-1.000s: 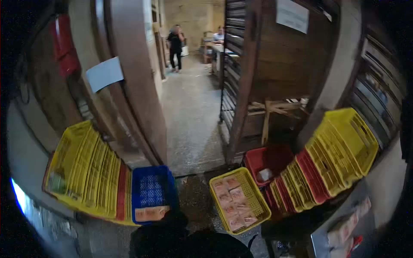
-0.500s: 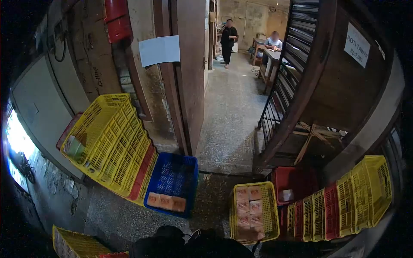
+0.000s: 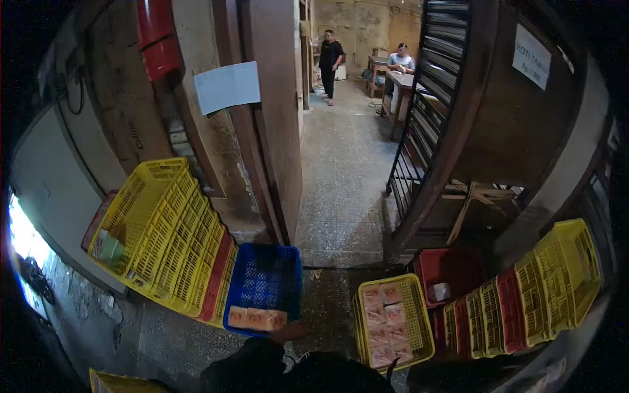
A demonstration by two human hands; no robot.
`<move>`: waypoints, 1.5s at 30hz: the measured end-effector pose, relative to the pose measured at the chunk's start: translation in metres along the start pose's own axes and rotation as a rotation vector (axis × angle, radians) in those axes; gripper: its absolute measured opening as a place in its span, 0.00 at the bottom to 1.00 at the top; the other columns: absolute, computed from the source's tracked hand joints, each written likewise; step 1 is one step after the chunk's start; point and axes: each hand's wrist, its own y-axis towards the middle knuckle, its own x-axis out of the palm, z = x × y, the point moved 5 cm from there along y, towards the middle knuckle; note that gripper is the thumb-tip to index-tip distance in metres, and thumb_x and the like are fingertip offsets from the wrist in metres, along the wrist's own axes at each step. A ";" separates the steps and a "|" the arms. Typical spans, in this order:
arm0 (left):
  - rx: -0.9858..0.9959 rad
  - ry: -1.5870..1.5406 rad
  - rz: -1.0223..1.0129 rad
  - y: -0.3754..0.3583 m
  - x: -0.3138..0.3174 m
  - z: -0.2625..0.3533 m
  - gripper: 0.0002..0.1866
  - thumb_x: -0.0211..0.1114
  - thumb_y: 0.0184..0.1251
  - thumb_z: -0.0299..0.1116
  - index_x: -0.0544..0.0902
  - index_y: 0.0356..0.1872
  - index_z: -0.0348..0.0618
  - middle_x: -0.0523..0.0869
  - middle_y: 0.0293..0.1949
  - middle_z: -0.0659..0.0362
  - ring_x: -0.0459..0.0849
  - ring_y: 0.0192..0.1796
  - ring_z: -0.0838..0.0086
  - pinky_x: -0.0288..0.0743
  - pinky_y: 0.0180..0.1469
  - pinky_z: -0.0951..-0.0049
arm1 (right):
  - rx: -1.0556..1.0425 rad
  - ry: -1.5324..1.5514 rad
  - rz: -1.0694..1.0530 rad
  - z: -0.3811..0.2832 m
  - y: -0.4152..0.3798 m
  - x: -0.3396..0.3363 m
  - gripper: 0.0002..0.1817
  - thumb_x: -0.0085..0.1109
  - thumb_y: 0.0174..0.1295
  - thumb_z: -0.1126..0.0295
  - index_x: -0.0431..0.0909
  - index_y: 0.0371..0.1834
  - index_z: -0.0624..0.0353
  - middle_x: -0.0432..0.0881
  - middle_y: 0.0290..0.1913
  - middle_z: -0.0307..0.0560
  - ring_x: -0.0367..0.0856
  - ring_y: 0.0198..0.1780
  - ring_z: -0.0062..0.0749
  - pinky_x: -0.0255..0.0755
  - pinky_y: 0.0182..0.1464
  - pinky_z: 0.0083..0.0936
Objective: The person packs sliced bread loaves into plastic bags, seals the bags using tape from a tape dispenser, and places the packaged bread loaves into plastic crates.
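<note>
My left hand (image 3: 290, 332), at the end of a dark sleeve, is just off the front right corner of the blue plastic crate (image 3: 297, 281). Its fingers are too blurred and dark to show whether they are open or closed. Inside the crate, along its near end, three wrapped packs with orange print (image 3: 257, 319), which look like bread, lie in a row. My right hand is out of view. To the right, a yellow crate (image 3: 422, 314) holds several similar packs (image 3: 386, 324) in two columns.
Stacked yellow and red crates stand on the left (image 3: 164, 242) and right (image 3: 524, 301). A red crate (image 3: 449, 262) is behind the yellow one. Ahead is a doorway beside a slatted metal gate (image 3: 436, 98). Two people (image 3: 329, 62) are in the room beyond.
My left hand and sleeve have come into view beside the blue crate. The view has shifted slightly, showing more of the packs in the yellow crate. The standing person beyond has lowered an arm.
</note>
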 end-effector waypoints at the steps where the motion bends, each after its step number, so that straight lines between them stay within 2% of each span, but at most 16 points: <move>1: -0.005 0.034 -0.027 0.002 0.002 -0.008 0.21 0.62 0.75 0.39 0.77 0.62 0.37 0.81 0.55 0.53 0.77 0.58 0.68 0.68 0.64 0.71 | 0.016 0.014 0.013 0.021 -0.009 -0.002 0.42 0.52 0.68 0.35 0.70 0.72 0.59 0.75 0.67 0.62 0.79 0.60 0.54 0.70 0.66 0.46; 6: -0.012 0.135 -0.216 0.038 0.005 0.004 0.19 0.61 0.76 0.38 0.78 0.60 0.37 0.82 0.54 0.54 0.78 0.57 0.69 0.69 0.63 0.71 | 0.158 -0.041 0.075 0.189 -0.114 0.036 0.42 0.52 0.68 0.35 0.69 0.73 0.59 0.74 0.69 0.63 0.79 0.63 0.54 0.69 0.67 0.46; 9: 0.019 0.083 -0.236 0.071 0.016 0.066 0.18 0.61 0.77 0.38 0.79 0.60 0.37 0.83 0.53 0.55 0.79 0.56 0.70 0.70 0.63 0.72 | 0.092 0.119 0.291 0.196 -0.157 0.045 0.41 0.57 0.66 0.38 0.71 0.72 0.58 0.77 0.65 0.62 0.79 0.64 0.52 0.70 0.67 0.43; 12: 0.106 0.115 -0.293 0.089 0.049 0.134 0.17 0.60 0.78 0.37 0.79 0.59 0.37 0.83 0.52 0.56 0.80 0.55 0.71 0.70 0.62 0.72 | 0.010 0.368 0.474 0.127 -0.225 -0.028 0.37 0.64 0.65 0.46 0.73 0.69 0.61 0.82 0.61 0.60 0.80 0.62 0.47 0.72 0.65 0.39; 13: 0.143 0.127 -0.317 0.089 0.064 0.157 0.17 0.60 0.78 0.37 0.80 0.59 0.37 0.84 0.51 0.56 0.80 0.54 0.71 0.70 0.62 0.72 | -0.107 0.481 0.569 0.127 -0.232 -0.047 0.35 0.65 0.66 0.48 0.73 0.69 0.61 0.82 0.60 0.60 0.82 0.61 0.46 0.74 0.63 0.38; 19: 0.595 -0.011 -0.689 0.070 0.169 0.291 0.15 0.59 0.79 0.35 0.81 0.57 0.37 0.85 0.49 0.57 0.81 0.52 0.73 0.71 0.61 0.73 | -0.093 0.795 1.016 0.187 -0.263 -0.174 0.29 0.64 0.70 0.57 0.73 0.67 0.64 0.83 0.58 0.54 0.85 0.52 0.34 0.77 0.57 0.29; 21: 0.781 -0.034 -0.843 0.037 0.202 0.349 0.14 0.58 0.80 0.35 0.81 0.57 0.37 0.85 0.49 0.58 0.81 0.52 0.74 0.72 0.60 0.73 | -0.136 1.134 1.288 0.232 -0.250 -0.190 0.32 0.63 0.70 0.50 0.73 0.67 0.64 0.82 0.57 0.55 0.82 0.56 0.37 0.79 0.53 0.31; 23: 0.819 0.256 -0.804 -0.082 0.252 0.465 0.14 0.60 0.79 0.35 0.82 0.56 0.37 0.86 0.49 0.58 0.81 0.51 0.75 0.73 0.58 0.73 | -0.057 1.163 1.390 0.248 -0.256 -0.216 0.32 0.63 0.70 0.51 0.72 0.68 0.64 0.81 0.57 0.55 0.82 0.55 0.37 0.78 0.54 0.31; 25: 0.661 0.366 -0.998 -0.124 0.316 0.512 0.14 0.60 0.78 0.36 0.82 0.55 0.37 0.86 0.49 0.57 0.82 0.54 0.74 0.73 0.59 0.73 | 0.023 1.185 1.474 0.273 -0.252 -0.237 0.32 0.63 0.70 0.51 0.71 0.68 0.63 0.81 0.57 0.55 0.81 0.55 0.37 0.77 0.55 0.30; 27: 0.857 0.451 -1.166 -0.130 0.340 0.539 0.15 0.60 0.78 0.37 0.82 0.56 0.37 0.86 0.50 0.56 0.82 0.55 0.73 0.73 0.60 0.72 | -0.025 1.141 1.553 0.253 -0.235 -0.246 0.33 0.62 0.71 0.52 0.70 0.69 0.65 0.80 0.59 0.56 0.81 0.56 0.38 0.75 0.57 0.30; 32: 0.939 0.447 -1.151 -0.043 0.350 0.561 0.19 0.63 0.76 0.39 0.79 0.61 0.40 0.85 0.52 0.54 0.81 0.58 0.69 0.73 0.59 0.70 | -0.123 1.074 1.319 0.143 -0.162 -0.221 0.39 0.67 0.66 0.49 0.69 0.69 0.70 0.79 0.61 0.59 0.80 0.60 0.39 0.72 0.62 0.31; 33: 0.977 0.399 -1.031 -0.043 0.363 0.575 0.21 0.64 0.75 0.41 0.79 0.62 0.41 0.84 0.53 0.52 0.81 0.58 0.67 0.73 0.59 0.69 | -0.116 1.002 1.286 0.144 -0.157 -0.228 0.41 0.68 0.64 0.49 0.69 0.68 0.72 0.79 0.62 0.60 0.79 0.61 0.39 0.72 0.63 0.31; 38: 0.897 0.411 -0.886 -0.045 0.369 0.607 0.26 0.68 0.72 0.45 0.76 0.65 0.43 0.82 0.57 0.48 0.79 0.60 0.63 0.73 0.59 0.67 | -0.235 1.125 0.997 0.124 -0.171 -0.234 0.43 0.78 0.55 0.67 0.64 0.71 0.69 0.78 0.62 0.56 0.78 0.62 0.37 0.73 0.65 0.33; 41: 0.870 0.420 -0.972 -0.048 0.366 0.596 0.26 0.66 0.74 0.44 0.76 0.66 0.42 0.82 0.56 0.50 0.79 0.60 0.65 0.73 0.59 0.67 | -0.218 1.078 0.753 0.120 -0.189 -0.210 0.43 0.79 0.52 0.68 0.63 0.69 0.67 0.75 0.63 0.55 0.77 0.63 0.40 0.73 0.67 0.37; 43: 0.707 0.325 -1.278 -0.045 0.372 0.562 0.23 0.61 0.78 0.38 0.71 0.67 0.39 0.76 0.61 0.54 0.75 0.63 0.71 0.72 0.65 0.70 | -0.141 0.953 0.680 0.105 -0.202 -0.193 0.46 0.82 0.49 0.69 0.62 0.69 0.65 0.73 0.64 0.54 0.74 0.66 0.41 0.71 0.70 0.39; 45: 0.588 0.357 -1.340 -0.097 0.344 0.574 0.32 0.63 0.76 0.38 0.62 0.75 0.41 0.70 0.69 0.57 0.66 0.73 0.67 0.64 0.74 0.65 | -0.226 0.799 0.639 0.095 -0.193 -0.172 0.46 0.80 0.52 0.68 0.60 0.71 0.57 0.67 0.70 0.61 0.72 0.69 0.48 0.62 0.75 0.45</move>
